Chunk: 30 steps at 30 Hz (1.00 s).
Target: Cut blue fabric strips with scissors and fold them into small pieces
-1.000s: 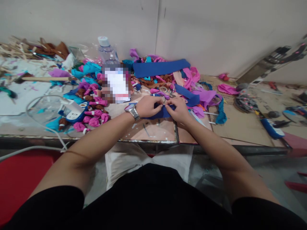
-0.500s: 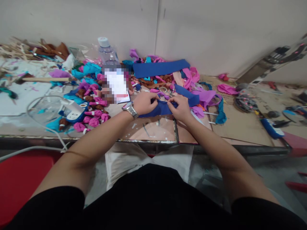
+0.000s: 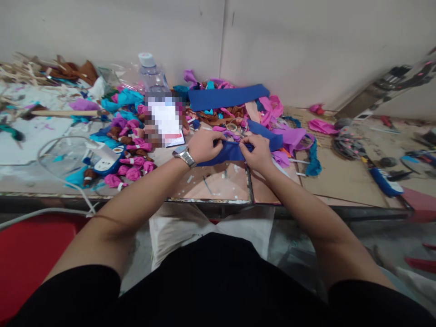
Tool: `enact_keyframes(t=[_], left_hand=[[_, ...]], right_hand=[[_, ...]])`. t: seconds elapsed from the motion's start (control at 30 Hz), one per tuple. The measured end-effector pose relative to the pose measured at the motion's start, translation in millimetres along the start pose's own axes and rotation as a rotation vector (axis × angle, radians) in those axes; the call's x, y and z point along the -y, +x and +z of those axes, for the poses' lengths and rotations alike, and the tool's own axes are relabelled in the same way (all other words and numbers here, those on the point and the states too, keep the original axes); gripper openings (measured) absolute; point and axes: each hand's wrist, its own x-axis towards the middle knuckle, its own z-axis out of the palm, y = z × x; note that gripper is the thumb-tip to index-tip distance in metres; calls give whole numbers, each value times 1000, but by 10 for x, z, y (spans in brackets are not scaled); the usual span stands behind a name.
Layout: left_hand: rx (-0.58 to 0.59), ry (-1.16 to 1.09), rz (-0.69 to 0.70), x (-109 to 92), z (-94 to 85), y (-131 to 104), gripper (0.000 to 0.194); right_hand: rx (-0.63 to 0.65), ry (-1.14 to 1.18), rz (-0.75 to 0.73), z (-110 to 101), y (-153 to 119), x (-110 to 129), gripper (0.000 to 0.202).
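A dark blue strip of fabric [image 3: 225, 154] is stretched between my two hands, just above the table's front part. My left hand [image 3: 205, 146], with a metal watch on its wrist, pinches the strip's upper edge at the left. At the right, my right hand [image 3: 256, 151] pinches the same edge between thumb and fingers. The edge looks gathered or folded there; the fingertips partly hide it. Behind the hands lie another blue strip [image 3: 228, 97] and a shorter blue piece [image 3: 264, 132], on a heap of coloured scraps.
A phone [image 3: 166, 120] leans near a clear bottle [image 3: 151, 75]. Pink and brown knotted bundles [image 3: 132, 170] and a power strip [image 3: 107, 161] with a white cable lie left. Cardboard [image 3: 330, 170], a blue-handled tool [image 3: 384, 181] and a metal stand [image 3: 374, 93] are right.
My hands stay nearly in place, still pinching the blue fabric. The right hand has shifted very slightly right, and the fabric's upper edge looks a little straighter.
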Motion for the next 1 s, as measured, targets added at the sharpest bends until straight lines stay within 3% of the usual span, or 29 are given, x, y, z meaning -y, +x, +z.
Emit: enact_keyframes(t=[0.27,0.57,1.0], left_hand=[[68,-92,110,-43,4,-9,43],[57,-23,116,0,22,-2,34],[255,-205,121,-42,-29,-16,34]], right_hand=[[94,25,-97,17,-17,20,16],[128,27,-125,18,-7,10,17],[226,46,-151,19,-17,18,19]])
